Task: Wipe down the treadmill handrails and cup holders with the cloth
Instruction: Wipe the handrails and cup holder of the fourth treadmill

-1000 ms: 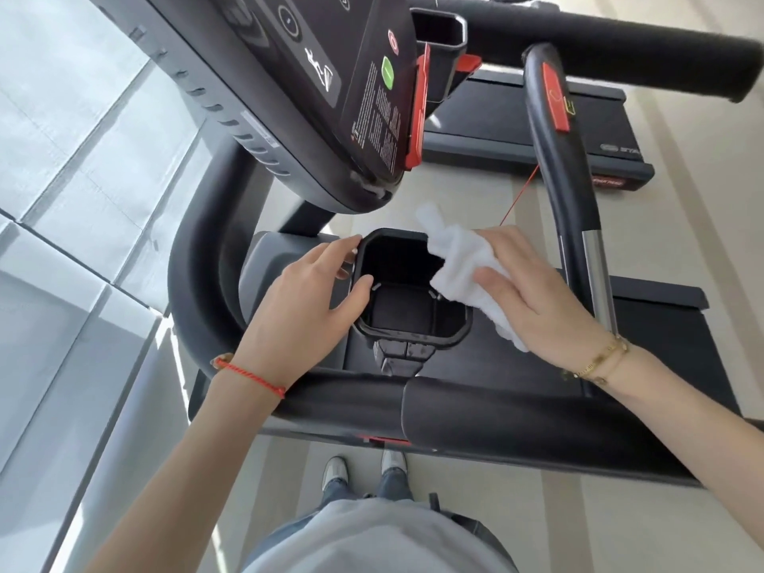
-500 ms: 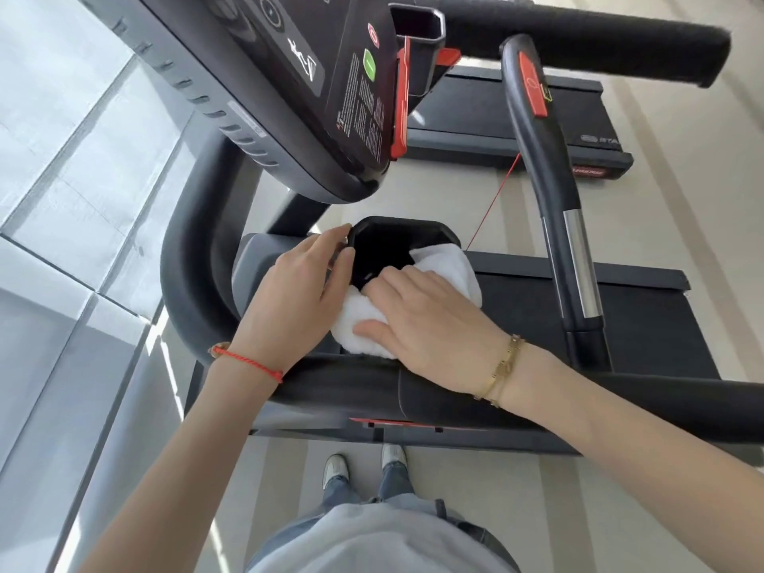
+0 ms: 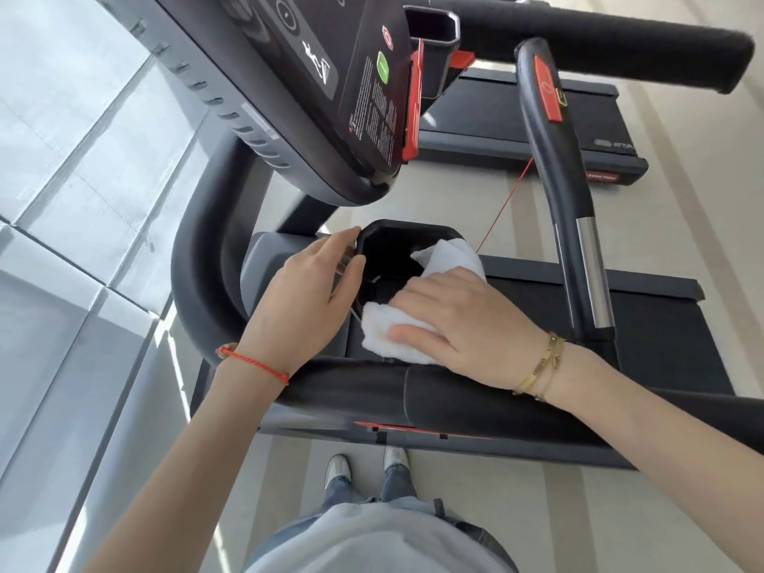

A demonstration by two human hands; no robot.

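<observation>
Currently, near to far:
front handrail [image 3: 475, 401]: our wrists cross it; unwiped, we'd guess
right hand [image 3: 463, 324]: fingers flat, pressing cloth [image 3: 397, 337] onto cup holder [image 3: 397, 237] rim
left hand [image 3: 304, 295]: fingers relaxed against holder's left wall, likely steadying it
console [image 3: 314, 88]: overhangs behind

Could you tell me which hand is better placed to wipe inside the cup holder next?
Right: the right hand already presses the cloth over the cup holder; the left hand only steadies its rim.
</observation>
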